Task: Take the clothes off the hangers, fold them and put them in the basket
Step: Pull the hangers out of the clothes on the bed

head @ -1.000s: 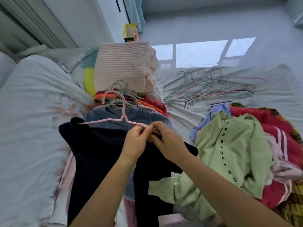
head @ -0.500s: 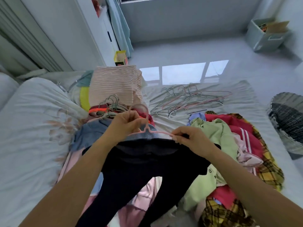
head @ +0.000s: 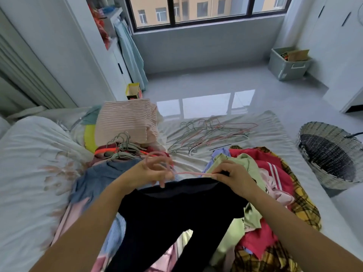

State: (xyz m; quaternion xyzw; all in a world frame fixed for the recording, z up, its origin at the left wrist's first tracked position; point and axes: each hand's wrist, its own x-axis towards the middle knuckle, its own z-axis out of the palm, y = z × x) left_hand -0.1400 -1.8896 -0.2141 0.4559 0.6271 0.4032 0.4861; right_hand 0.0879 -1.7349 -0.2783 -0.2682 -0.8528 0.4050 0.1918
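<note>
Fingers (head: 162, 183) of the left hand (head: 149, 173) close on the neck of a thin pink wire hanger (head: 193, 173), just below its hook, while the right hand (head: 234, 178) pinches the hanger's far end together with the shoulder of a black long-sleeved garment (head: 176, 213). The garment hangs from that grip above the bed (head: 271, 130), over the middle of the laundry, its neckline just below the bare pink wire. Under and left of it lie a blue knitted sweater (head: 92, 179) and more clothes on grey and pink hangers (head: 122, 147). To the right is a loose heap with a pale green sweatshirt (head: 246, 163), a red top with white stripes (head: 273, 167) and a yellow plaid cloth (head: 303, 203). Beyond the hands, a spread of bare wire hangers (head: 213, 133) rests on the white sheet, beside a folded pink-and-white striped cloth (head: 125, 122). A round woven wicker basket (head: 314, 131) stands on the floor at the bed's right edge, well apart from the garment.
</note>
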